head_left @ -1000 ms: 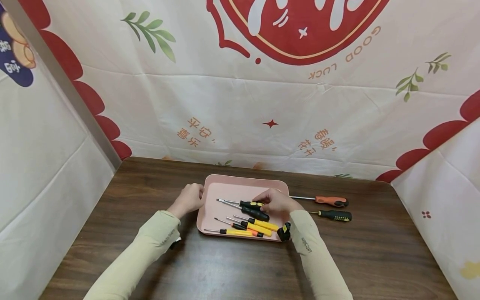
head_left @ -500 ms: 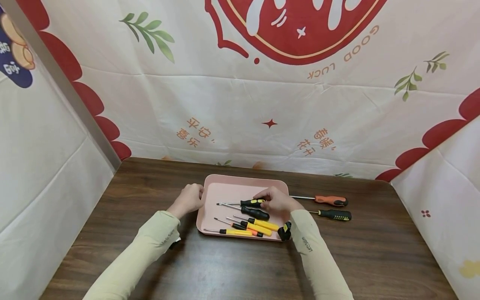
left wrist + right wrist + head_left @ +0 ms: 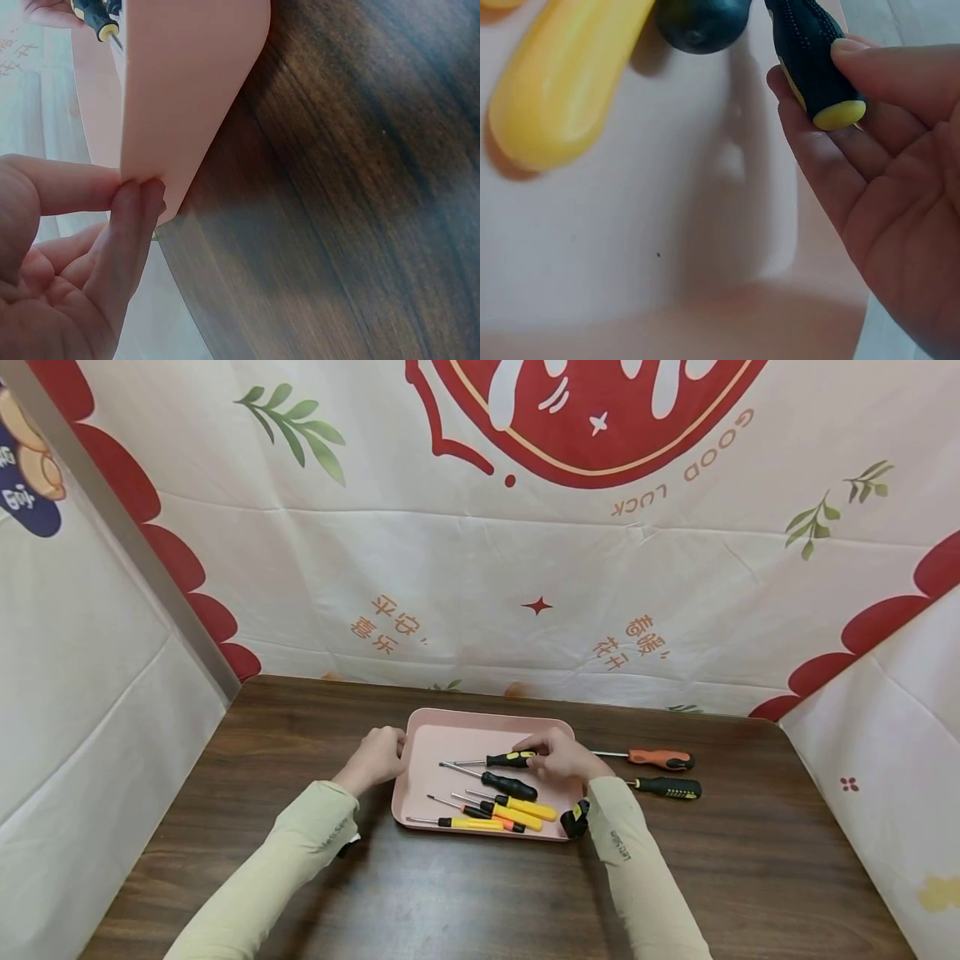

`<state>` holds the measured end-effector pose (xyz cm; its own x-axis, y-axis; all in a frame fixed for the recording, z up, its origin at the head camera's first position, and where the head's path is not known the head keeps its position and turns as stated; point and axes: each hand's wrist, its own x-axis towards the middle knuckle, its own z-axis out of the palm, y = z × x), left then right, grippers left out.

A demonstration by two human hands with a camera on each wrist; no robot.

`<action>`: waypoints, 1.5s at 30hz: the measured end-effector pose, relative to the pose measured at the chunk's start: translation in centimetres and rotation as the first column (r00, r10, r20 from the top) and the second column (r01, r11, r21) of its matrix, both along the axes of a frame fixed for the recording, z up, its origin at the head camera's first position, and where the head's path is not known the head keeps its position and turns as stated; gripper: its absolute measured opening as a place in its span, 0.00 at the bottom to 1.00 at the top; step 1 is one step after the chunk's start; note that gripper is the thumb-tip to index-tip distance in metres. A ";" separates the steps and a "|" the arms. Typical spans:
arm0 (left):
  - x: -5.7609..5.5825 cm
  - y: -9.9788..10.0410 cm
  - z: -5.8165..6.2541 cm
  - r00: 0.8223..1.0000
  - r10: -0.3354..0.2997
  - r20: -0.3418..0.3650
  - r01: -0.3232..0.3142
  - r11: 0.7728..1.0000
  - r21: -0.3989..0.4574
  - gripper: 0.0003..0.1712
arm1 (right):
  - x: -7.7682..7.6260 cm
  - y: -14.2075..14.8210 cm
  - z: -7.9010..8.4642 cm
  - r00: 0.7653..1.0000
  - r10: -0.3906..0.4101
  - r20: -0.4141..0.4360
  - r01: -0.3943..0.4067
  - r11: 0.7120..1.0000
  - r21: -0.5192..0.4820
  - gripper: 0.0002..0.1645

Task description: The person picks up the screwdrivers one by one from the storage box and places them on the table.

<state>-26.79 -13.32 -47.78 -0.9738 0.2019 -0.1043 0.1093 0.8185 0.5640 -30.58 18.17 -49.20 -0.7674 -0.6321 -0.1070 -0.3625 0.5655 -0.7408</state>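
Note:
My left hand (image 3: 377,755) pinches the left wall of the pink tray (image 3: 450,718) between thumb and fingers, as the left wrist view shows close up. Over the tray's right part, my right hand (image 3: 561,755) holds a black and yellow screwdriver (image 3: 510,760) by its handle, the shaft pointing left. In the right wrist view the thumb lies on one side of the handle (image 3: 810,67) and fingers on the other. Just below it in the tray lies a screwdriver with a plain black handle (image 3: 510,786). Several yellow-handled screwdrivers (image 3: 517,814) lie along the tray's near side.
Right of the tray, on the wooden table (image 3: 465,902), lie an orange and black screwdriver (image 3: 660,759) and a black and yellow one (image 3: 669,788). A printed cloth (image 3: 480,568) hangs behind the table. A black device (image 3: 575,819) sits at my right wrist.
My right hand has shifted slightly right and up with the black and yellow screwdriver, which has come apart from the plain black handle. My left hand stays at the tray's edge.

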 end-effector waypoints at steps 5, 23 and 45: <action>0.0 0.0 -0.1 1.000 -0.009 -0.001 0.009 1.000 0.002 0.04 | -0.1 0.4 0.3 0.999 -0.027 -0.024 0.026 0.999 -0.026 0.17; -0.1 0.0 -0.1 1.000 0.008 0.016 -0.008 1.000 -0.008 0.11 | 0.0 1.6 1.1 0.982 -0.177 0.065 0.182 0.980 -0.081 0.17; -0.1 0.0 0.1 1.000 0.011 0.025 -0.011 1.000 -0.007 0.11 | 0.7 1.8 3.1 0.979 -0.180 0.099 0.194 0.968 -0.158 0.17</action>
